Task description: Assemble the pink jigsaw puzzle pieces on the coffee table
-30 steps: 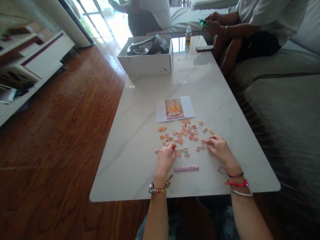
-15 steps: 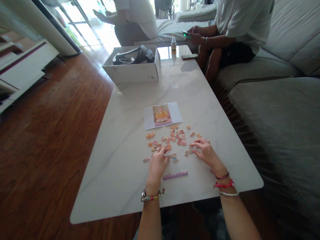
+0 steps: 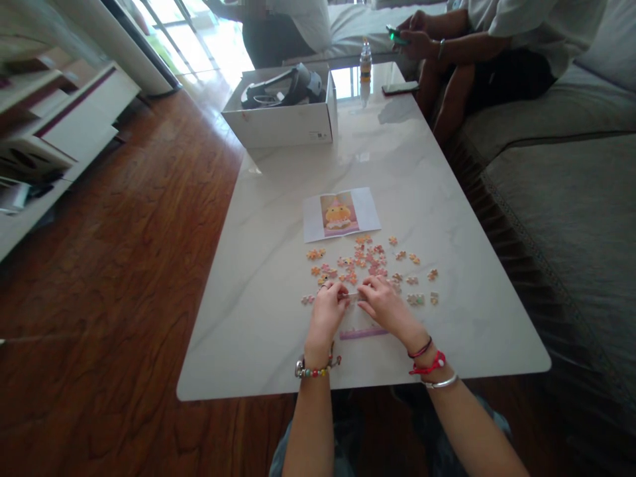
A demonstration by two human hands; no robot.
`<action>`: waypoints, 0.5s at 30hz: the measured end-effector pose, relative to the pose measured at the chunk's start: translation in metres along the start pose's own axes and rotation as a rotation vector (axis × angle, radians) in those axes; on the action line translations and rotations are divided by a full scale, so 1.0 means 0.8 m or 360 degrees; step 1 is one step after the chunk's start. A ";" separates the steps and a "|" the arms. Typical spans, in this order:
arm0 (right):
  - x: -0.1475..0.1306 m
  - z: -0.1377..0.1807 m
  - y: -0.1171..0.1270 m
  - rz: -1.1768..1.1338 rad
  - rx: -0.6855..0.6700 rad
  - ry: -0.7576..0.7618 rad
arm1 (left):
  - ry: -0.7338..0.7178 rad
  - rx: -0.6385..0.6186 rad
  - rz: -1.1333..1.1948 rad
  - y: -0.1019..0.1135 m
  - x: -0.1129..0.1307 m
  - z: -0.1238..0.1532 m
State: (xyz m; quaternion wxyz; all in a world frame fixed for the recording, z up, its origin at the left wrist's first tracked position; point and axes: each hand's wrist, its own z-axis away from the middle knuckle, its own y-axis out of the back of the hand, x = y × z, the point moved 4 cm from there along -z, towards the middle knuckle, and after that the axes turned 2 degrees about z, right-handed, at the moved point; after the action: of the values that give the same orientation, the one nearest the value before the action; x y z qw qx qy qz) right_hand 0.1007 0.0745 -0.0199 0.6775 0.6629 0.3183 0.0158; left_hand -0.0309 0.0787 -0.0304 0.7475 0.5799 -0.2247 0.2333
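Note:
My left hand [image 3: 328, 315] is closed in a pinch on a short pale strip of joined puzzle pieces [image 3: 352, 295], held just above the table. At the strip's other end, the thumb and fingers of my right hand [image 3: 390, 310] are pinched together; whether they hold a separate piece is hidden. Below the hands lies a purple joined strip of puzzle edge [image 3: 362, 333], partly covered by my right hand. Loose orange and pink puzzle pieces [image 3: 375, 258] are scattered beyond my fingers. A few pale greenish pieces [image 3: 416, 300] lie to the right of my right hand.
A paper with a printed yellow cartoon figure [image 3: 339, 215] lies behind the pieces on the white table [image 3: 258, 278]. Farther back stand a white box [image 3: 283, 126] with a headset-like device, a bottle [image 3: 366, 63] and a phone [image 3: 400, 87]. Two people sit beyond the table.
My right hand has moved left from the pieces at the right to meet the strip in my left hand. The view has tilted down and shifted left.

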 end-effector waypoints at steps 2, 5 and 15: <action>-0.004 -0.003 -0.006 0.0037 -0.0028 -0.0075 | 0.0026 0.0003 0.0036 0.000 -0.003 0.000; -0.006 -0.007 -0.011 0.0028 -0.0052 -0.0213 | 0.0072 0.0052 0.0048 0.000 -0.004 0.000; 0.007 -0.012 -0.007 -0.0876 -0.0004 -0.0514 | 0.0053 0.0122 0.0194 0.004 -0.005 0.006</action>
State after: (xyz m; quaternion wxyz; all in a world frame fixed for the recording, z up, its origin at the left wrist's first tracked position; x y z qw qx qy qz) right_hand 0.0987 0.0849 -0.0262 0.6989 0.5451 0.3740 -0.2730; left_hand -0.0365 0.0741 -0.0295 0.7128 0.5894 -0.2381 0.2965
